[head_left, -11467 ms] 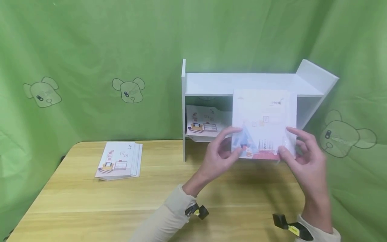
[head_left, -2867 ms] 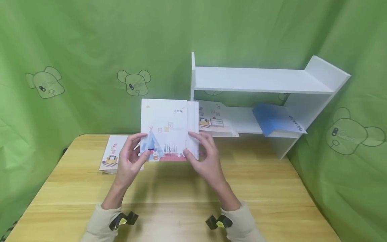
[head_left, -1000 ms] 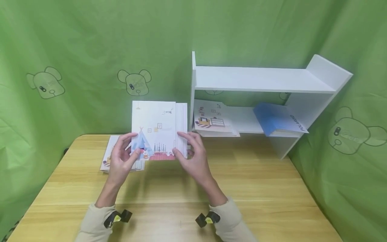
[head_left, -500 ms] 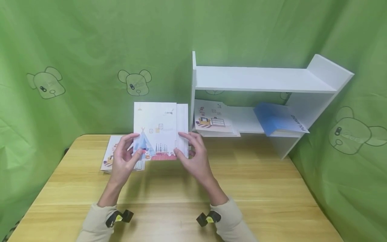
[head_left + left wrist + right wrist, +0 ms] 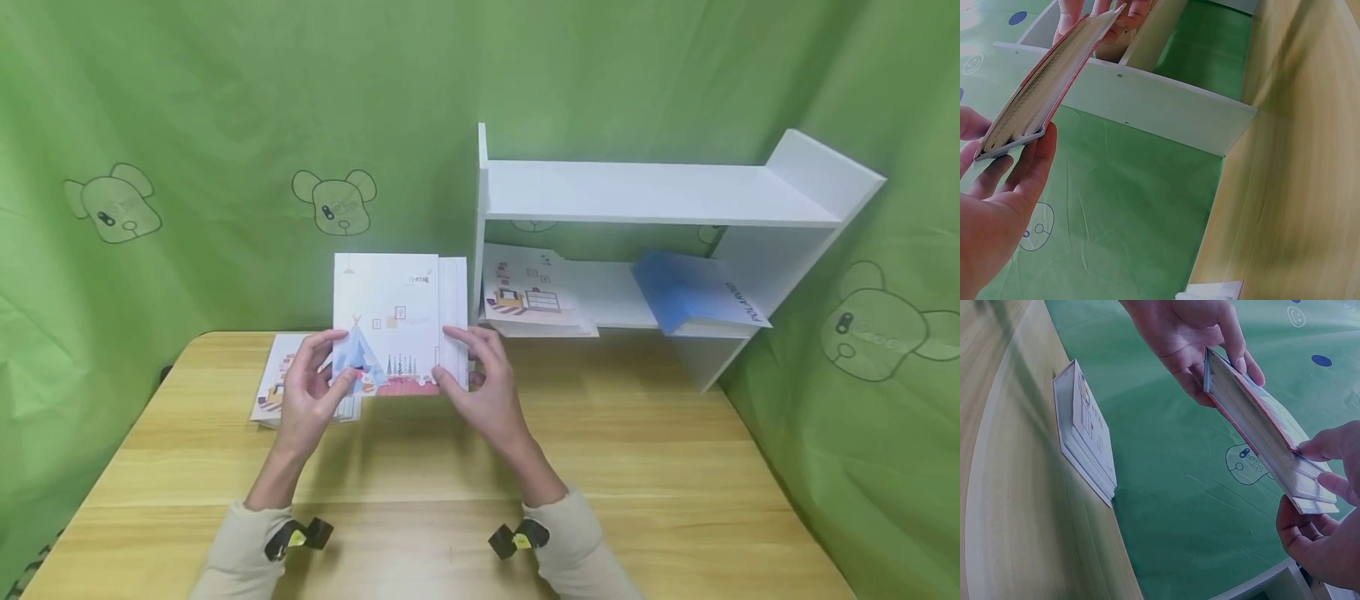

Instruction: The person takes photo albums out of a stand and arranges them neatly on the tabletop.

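Green cloth (image 5: 225, 83) hangs behind the desk (image 5: 420, 533). Towards its far edge, the left hand (image 5: 309, 392) and right hand (image 5: 483, 375) pinch a raised book (image 5: 397, 304) by opposite sides, clearance hard to judge. Probably light and stiff-covered, it wants both sides held.

Green fabric (image 5: 412, 83), printed with outlined animal heads (image 5: 341, 204), hangs behind a wood-grained table (image 5: 412, 475). At the table's right rear stands a white shelf unit (image 5: 637, 190) with 2 boards.

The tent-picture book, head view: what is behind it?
Green curtain and, on the table, a white book; the tent-picture book and left hand hide its upper right.
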The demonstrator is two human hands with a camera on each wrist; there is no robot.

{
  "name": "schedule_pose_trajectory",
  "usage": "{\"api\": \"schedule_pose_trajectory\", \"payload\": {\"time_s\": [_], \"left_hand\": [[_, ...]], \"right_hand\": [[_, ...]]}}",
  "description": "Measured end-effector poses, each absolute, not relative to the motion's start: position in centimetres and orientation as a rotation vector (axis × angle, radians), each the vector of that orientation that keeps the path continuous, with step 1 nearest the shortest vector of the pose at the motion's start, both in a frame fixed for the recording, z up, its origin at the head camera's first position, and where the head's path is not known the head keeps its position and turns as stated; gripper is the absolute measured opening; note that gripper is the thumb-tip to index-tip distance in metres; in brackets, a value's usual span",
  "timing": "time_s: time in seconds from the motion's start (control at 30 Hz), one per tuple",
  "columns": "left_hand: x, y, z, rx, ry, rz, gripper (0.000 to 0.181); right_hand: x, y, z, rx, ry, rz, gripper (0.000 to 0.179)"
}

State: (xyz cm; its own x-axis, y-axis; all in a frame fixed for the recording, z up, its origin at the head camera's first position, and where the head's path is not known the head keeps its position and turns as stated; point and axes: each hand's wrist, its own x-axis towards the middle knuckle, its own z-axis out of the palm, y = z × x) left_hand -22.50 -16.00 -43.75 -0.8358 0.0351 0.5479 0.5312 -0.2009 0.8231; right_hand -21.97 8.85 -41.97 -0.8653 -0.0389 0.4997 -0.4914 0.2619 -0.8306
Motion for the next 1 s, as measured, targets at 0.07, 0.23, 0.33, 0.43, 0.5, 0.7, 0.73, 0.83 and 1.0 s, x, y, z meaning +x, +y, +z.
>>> {"api": "schedule_pose_trajectory", "payload": {"time_s": [0.07, 0.23, 0.33, 0.43, 0.5, 0.7, 0.73, 0.83, 1.0], "left_hand": [[-22.50, -16.02, -43.77, -0.658, -1.734, -2.107, 0.054], [-22.57, -15.98, -43.81, -0.665, -1.734, -2.107, 0.053], [-22.63, -15.97, -43.87, -0.670, -1.729, -2.106, 0.053], [-22.72, -16.00, -43.95, -0.666, -1.731, -2.111, 0.053], [-22.77, -16.02, -43.97, -0.663, -1.743, -2.110, 0.052], [-22.84, -16.05, -44.01, -0.650, -1.753, -2.111, 0.052], [-22.85, -16.00, -44.00, -0.648, -1.749, -2.113, 0.053], [-22.87, -15.95, -44.03, -0.644, -1.744, -2.112, 0.054], [-22.92, -15.94, -44.16, -0.630, -1.755, -2.117, 0.054]], "right_hand": [[-21.97, 8.85, -41.97, 0.484, -2.162, 1.632, 0.054], [-22.03, 8.92, -42.08, 0.493, -2.163, 1.618, 0.053], [-22.11, 8.93, -42.17, 0.498, -2.162, 1.616, 0.053], [-22.21, 8.92, -42.27, 0.496, -2.165, 1.621, 0.053], [-22.26, 8.91, -42.32, 0.491, -2.169, 1.621, 0.053], [-22.35, 8.83, -42.42, 0.489, -2.160, 1.631, 0.053], [-22.34, 8.84, -42.41, 0.492, -2.155, 1.632, 0.053], [-22.37, 8.83, -42.44, 0.494, -2.153, 1.636, 0.053], [-22.53, 8.83, -42.62, 0.484, -2.161, 1.638, 0.052]]}}
